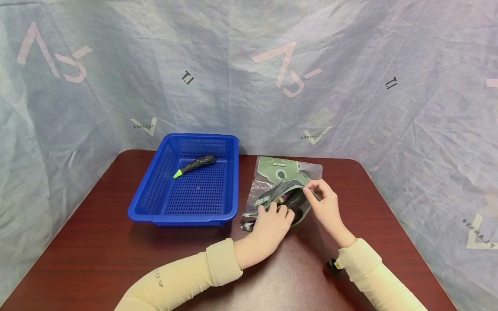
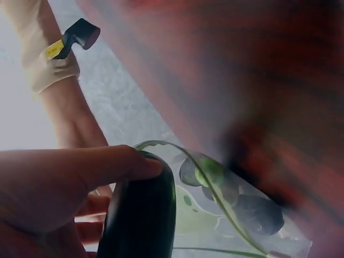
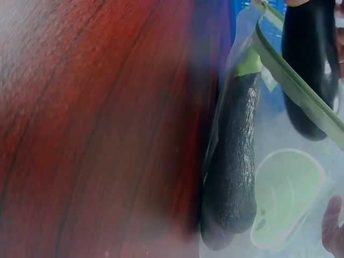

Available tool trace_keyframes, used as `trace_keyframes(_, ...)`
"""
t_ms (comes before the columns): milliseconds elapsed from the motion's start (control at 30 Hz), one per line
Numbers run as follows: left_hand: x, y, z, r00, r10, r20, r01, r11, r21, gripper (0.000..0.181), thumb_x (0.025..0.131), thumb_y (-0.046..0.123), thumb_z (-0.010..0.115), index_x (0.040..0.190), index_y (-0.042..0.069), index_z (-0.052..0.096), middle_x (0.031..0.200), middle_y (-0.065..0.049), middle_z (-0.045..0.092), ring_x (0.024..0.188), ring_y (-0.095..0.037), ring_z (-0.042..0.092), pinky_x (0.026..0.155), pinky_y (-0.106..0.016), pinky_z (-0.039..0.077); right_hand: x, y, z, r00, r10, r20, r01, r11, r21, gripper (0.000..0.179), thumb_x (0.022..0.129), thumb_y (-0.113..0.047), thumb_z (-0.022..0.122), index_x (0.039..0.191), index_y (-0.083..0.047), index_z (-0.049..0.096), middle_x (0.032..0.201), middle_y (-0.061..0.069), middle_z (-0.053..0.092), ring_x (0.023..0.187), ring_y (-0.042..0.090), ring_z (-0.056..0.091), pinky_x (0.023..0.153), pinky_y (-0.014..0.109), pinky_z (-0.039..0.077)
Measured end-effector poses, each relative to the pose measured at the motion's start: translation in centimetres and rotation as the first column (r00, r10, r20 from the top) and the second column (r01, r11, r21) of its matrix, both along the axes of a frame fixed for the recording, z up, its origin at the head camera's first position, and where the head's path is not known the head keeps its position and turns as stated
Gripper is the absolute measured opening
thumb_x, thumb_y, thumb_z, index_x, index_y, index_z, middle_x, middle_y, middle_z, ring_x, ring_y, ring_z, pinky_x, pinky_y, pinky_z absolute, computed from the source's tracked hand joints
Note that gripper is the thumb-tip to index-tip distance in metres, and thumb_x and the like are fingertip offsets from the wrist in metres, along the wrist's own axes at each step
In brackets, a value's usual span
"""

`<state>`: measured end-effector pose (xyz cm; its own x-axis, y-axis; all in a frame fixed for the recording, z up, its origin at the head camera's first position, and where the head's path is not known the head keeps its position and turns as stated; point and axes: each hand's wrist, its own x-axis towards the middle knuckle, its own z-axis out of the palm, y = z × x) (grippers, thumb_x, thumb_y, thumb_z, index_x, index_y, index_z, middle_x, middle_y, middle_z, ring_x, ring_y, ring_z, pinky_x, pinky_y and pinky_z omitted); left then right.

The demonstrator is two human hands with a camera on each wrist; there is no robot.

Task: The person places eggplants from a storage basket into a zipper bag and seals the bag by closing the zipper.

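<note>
My left hand (image 1: 270,226) grips a glossy dark eggplant (image 2: 141,209), thumb along its top, at the mouth of a clear zip bag (image 1: 278,166) with a green print. In the right wrist view the lower end of this eggplant (image 3: 309,59) overlaps the bag's green-edged opening. With thumb and fingertips my right hand (image 1: 326,207) pinches the bag's rim on its right side. Inside the bag lies a wrinkled dark eggplant (image 3: 236,156) with a light green stem end, and another dark end shows beneath it. My left hand hides most of the held eggplant in the head view.
A blue perforated basket (image 1: 183,218) stands left of the bag, with one green-tipped eggplant (image 1: 200,163) in it. Both are on a dark red wooden table (image 1: 93,242). Printed grey cloth (image 1: 233,95) hangs behind and at the sides.
</note>
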<state>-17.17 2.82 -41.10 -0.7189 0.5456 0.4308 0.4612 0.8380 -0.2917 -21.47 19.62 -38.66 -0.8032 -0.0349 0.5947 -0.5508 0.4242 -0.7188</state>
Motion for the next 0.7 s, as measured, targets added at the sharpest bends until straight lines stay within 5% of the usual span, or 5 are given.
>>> trace_keyframes(267, -0.6, 1.1, -1.8, 0.995, 0.038, -0.088, -0.039, 0.999, -0.017, 0.018, 0.092, 0.027, 0.046, 0.103, 0.021, 0.059, 0.091, 0.005, 0.057, 0.083, -0.017, 0.050, 0.061, -0.035, 0.039, 0.0, -0.1, 0.0, 1.000, 0.000, 0.003, 0.000, 1.000, 0.000, 0.007, 0.086, 0.001, 0.062, 0.090, 0.006, 0.059, 0.086, 0.016, 0.059, 0.076, 0.009, 0.052, 0.069, 0.015, 0.044)
trace_keyframes(700, -0.6, 1.5, -2.7, 0.994, 0.102, -0.043, -0.105, 0.992, -0.075, 0.020, 0.094, 0.025, 0.044, 0.106, 0.021, 0.059, 0.089, 0.004, 0.055, 0.076, -0.016, 0.045, 0.054, -0.032, 0.031, 0.0, -0.2, -0.2, 1.000, 0.017, -0.003, -0.017, 1.000, 0.010, 0.006, 0.086, 0.001, 0.062, 0.090, 0.005, 0.059, 0.084, 0.015, 0.058, 0.074, 0.009, 0.051, 0.065, 0.016, 0.041)
